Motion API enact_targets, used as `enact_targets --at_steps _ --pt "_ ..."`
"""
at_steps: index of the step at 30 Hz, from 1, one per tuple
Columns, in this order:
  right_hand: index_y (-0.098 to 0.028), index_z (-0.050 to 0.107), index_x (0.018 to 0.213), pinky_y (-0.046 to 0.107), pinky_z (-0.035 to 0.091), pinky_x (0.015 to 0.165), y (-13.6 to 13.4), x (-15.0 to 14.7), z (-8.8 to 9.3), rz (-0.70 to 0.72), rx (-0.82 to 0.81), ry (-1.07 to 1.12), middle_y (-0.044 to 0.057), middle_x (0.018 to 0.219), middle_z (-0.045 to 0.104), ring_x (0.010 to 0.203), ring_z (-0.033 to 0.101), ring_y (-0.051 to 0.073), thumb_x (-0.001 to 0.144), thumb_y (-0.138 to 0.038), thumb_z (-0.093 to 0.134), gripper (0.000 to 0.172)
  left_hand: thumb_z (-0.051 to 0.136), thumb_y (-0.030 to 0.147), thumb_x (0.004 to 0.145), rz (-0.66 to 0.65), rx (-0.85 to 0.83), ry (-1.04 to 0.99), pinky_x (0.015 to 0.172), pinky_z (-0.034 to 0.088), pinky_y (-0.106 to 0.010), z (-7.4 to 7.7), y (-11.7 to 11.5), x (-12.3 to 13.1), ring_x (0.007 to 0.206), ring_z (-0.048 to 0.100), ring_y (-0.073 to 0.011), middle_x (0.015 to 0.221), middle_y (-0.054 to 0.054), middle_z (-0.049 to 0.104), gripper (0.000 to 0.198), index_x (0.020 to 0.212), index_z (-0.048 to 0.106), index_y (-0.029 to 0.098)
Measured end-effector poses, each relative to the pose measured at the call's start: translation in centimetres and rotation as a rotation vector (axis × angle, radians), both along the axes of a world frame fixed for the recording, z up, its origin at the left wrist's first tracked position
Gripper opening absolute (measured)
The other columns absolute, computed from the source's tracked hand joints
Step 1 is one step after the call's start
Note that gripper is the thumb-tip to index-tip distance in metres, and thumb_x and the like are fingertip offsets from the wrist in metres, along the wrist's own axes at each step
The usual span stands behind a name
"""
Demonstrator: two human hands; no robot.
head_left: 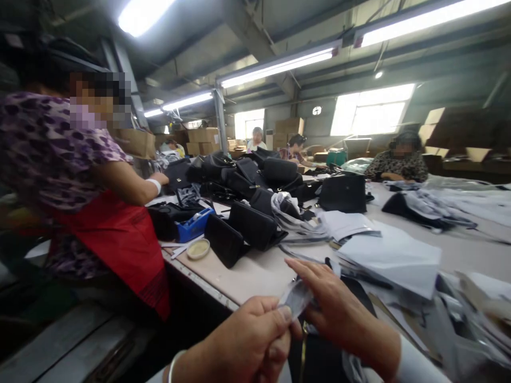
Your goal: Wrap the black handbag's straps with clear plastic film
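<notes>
Wrap [296, 299]: pale, translucent, creased strip, lower centre of frame. Near end pinched by the left hand [261, 332], thumb on top; strip slants up and right toward the right hand [339, 300], whose extended fingers partly cover it. Grip on that side: cannot tell.

Bag [319, 354]: black, at bottom edge of frame, right of centre, below both hands. Partly hidden by them, cut off by the frame. Gold line [304, 343] runs near-vertical on it; zip or trim, unclear.
</notes>
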State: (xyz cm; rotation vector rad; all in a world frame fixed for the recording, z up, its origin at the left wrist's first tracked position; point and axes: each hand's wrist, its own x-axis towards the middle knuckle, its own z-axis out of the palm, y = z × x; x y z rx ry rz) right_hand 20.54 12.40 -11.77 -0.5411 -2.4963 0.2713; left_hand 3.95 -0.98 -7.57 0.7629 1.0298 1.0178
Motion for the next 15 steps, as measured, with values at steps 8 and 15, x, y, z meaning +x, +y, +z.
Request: enact_targets --at_steps 8,15 --pt "-0.019 0.07 0.117 0.034 0.055 0.094 3.8 -0.2 -0.3 -0.205 -0.117 0.249 0.008 0.111 0.077 0.102 0.071 0.022 0.079 -0.004 0.043 0.049 0.061 0.068 0.089 -0.284 0.219 0.359 0.076 0.049 -0.028 -3.0 0.9 -3.6 0.083 0.067 -0.0201 0.094 -0.013 0.073 0.057 0.102 0.063 0.013" --pt "-0.012 0.041 0.153 0.057 0.037 0.116 3.6 0.9 0.3 -0.38 0.163 0.133 0.022 0.158 0.041 0.148 0.036 0.037 0.087 -0.015 0.056 0.068 0.07 0.065 0.078 -0.08 -0.004 0.336 0.049 0.044 -0.023 -4.4 1.5 -3.2 0.048 0.058 -0.0143 0.06 -0.001 0.062 0.051 0.082 0.059 0.015"
